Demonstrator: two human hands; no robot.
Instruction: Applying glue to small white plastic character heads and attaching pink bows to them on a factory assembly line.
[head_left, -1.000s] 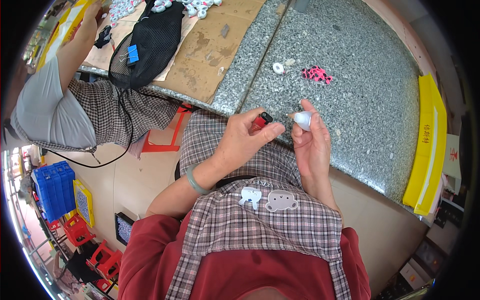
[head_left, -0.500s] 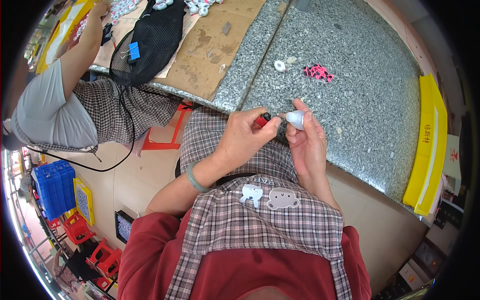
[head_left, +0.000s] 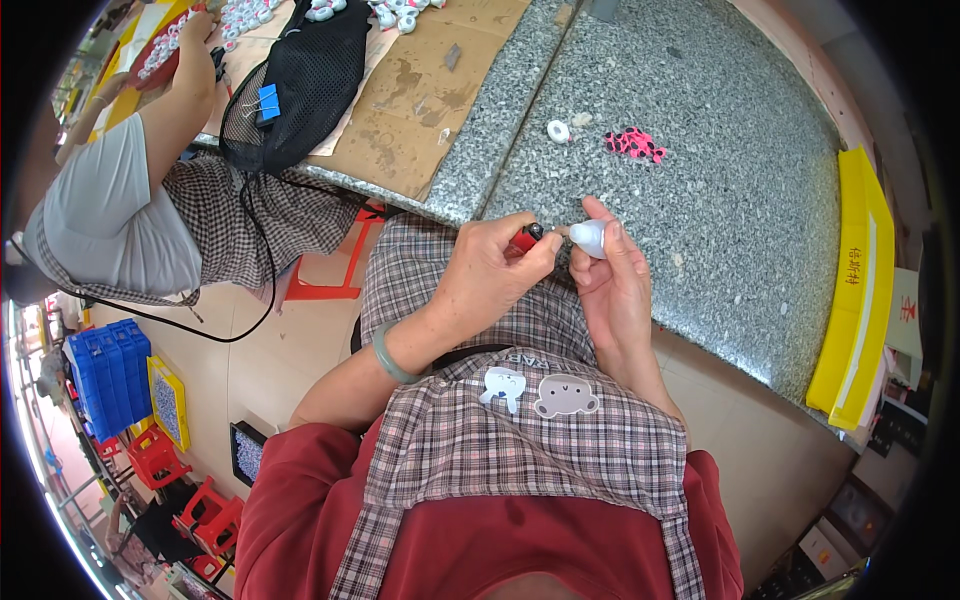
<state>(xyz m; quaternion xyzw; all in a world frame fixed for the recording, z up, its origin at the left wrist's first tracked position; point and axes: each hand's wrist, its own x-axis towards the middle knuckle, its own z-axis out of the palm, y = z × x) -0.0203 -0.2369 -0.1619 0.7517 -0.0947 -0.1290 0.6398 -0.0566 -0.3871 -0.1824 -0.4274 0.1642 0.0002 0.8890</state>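
Note:
My left hand [head_left: 482, 268] is closed around a red lighter [head_left: 525, 239] with a black top, which points toward my other hand. Just to its right, my right hand [head_left: 614, 290] holds a small white bottle-shaped piece [head_left: 590, 238] between thumb and fingers, its narrow end facing the lighter. The two things are close together but apart, over the table's near edge. No flame shows. Farther off on the speckled granite table [head_left: 700, 240] lie a white ring-like piece [head_left: 558, 131] and a cluster of pink pieces with black spots [head_left: 635, 145].
A yellow tray [head_left: 852, 290] edges the table's right side. At left, a black mesh bag [head_left: 310, 90] with a blue binder clip [head_left: 268, 101] lies by brown cardboard [head_left: 430, 100]. A co-worker [head_left: 110, 220] sits there. Blue crates [head_left: 108, 380] and red stools [head_left: 155, 455] stand on the floor.
My hands hold nearly the same pose, with only a slight shift. The co-worker's arm has moved right, and a red tray of small white pieces now shows by their hands.

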